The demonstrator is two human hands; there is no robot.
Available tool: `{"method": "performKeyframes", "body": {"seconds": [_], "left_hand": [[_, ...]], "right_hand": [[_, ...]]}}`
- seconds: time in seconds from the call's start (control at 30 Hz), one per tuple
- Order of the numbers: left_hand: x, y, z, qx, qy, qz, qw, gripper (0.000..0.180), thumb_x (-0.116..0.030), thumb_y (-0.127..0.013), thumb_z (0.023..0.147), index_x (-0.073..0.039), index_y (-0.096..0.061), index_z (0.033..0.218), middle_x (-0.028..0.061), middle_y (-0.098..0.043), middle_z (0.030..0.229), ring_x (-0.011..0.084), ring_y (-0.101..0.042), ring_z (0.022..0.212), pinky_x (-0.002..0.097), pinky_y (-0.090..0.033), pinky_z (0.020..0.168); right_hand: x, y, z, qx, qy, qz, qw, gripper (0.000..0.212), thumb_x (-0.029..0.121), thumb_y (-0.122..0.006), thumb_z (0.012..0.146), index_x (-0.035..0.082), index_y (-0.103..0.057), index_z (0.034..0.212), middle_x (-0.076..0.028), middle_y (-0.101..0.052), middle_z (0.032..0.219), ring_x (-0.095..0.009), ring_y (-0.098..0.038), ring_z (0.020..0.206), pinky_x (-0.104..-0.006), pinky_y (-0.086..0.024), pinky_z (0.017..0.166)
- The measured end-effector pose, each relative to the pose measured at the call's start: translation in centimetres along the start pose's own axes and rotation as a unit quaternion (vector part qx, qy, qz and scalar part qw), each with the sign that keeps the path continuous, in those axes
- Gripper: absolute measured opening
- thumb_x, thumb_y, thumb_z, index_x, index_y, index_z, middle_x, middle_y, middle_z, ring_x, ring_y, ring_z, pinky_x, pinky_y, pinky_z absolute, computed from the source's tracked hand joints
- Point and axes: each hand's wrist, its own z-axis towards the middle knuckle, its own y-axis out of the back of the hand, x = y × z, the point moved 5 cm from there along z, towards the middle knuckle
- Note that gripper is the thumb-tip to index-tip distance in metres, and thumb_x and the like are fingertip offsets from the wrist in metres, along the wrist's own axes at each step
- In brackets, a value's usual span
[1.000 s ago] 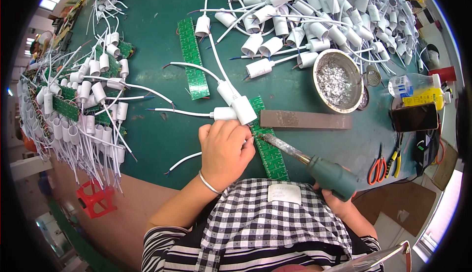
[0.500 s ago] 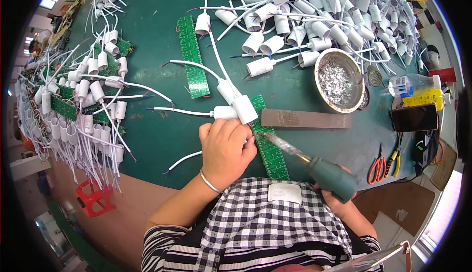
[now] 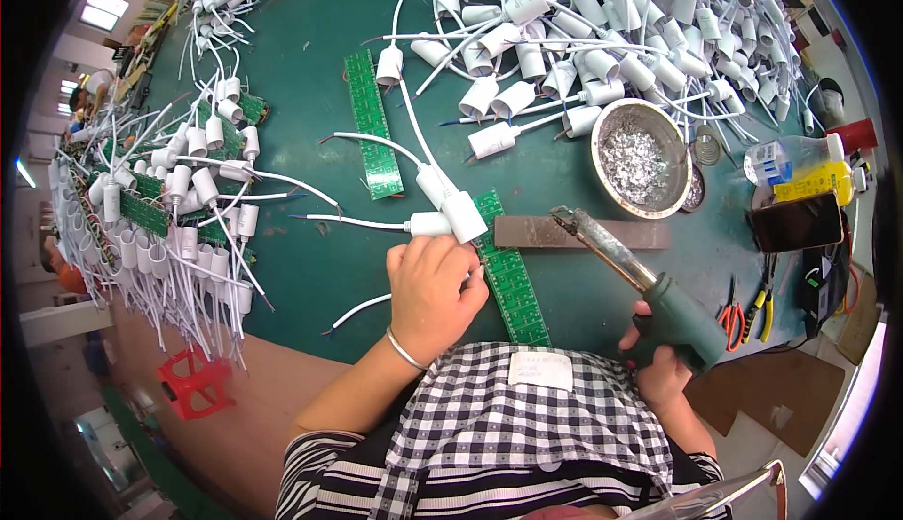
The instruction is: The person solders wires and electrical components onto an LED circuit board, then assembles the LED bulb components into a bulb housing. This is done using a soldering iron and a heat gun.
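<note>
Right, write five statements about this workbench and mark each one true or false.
1. The right hand holds a soldering iron. True.
2. The iron's tip lies over the circuit board. False: in view, the tip overlaps the brown-gray bar, clear of the circuit board.
3. A silver bangle sits just behind the left hand. True.
4. The phone is left of the metal bowl. False: the phone is right of the metal bowl.
5. White lamp sockets are heaped beyond the metal bowl. True.
</note>
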Motion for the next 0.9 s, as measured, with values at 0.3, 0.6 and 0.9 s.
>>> {"method": "performKeyframes", "body": {"seconds": [0.3, 0.6, 0.9], "left_hand": [[-1.1, 1.1, -0.1, -0.016, -0.016, 0.042, 0.999, 0.019, -0.013, -0.067, 0.065, -0.010, -0.057, 0.081, 0.0035, -0.055, 0.090, 0.0235, -0.050, 0.085, 0.0370, -0.033, 0.074], [0.1, 2.2, 10.4, -0.032, -0.070, 0.169, 0.983, 0.030, -0.026, -0.071, 0.067, -0.011, -0.059, 0.091, 0.0032, -0.058, 0.091, 0.0222, -0.052, 0.088, 0.0379, -0.031, 0.079], [2.1, 5.2, 12.5, -0.001, -0.027, 0.000, 1.000, 0.036, -0.025, -0.068, 0.070, -0.007, -0.057, 0.099, 0.0066, -0.061, 0.082, 0.0226, -0.058, 0.079, 0.0373, -0.040, 0.076]], "right_hand": [[-0.9, 1.1, 0.2, 0.036, 0.029, 0.056, 0.997, 0.061, 0.047, -0.053, 0.089, -0.004, -0.046, 0.121, -0.014, -0.056, 0.113, -0.017, -0.056, 0.067, -0.0279, -0.045, 0.055], [0.0, 1.2, 0.0, 0.003, 0.068, 0.097, 0.993, 0.055, 0.042, -0.052, 0.091, -0.003, -0.046, 0.123, -0.016, -0.057, 0.117, -0.017, -0.058, 0.067, -0.0305, -0.048, 0.062], [0.3, 2.2, -1.1, -0.069, 0.071, 0.111, 0.989, 0.053, 0.039, -0.050, 0.091, -0.003, -0.043, 0.122, -0.016, -0.055, 0.112, -0.018, -0.057, 0.064, -0.0276, -0.046, 0.053]]}}
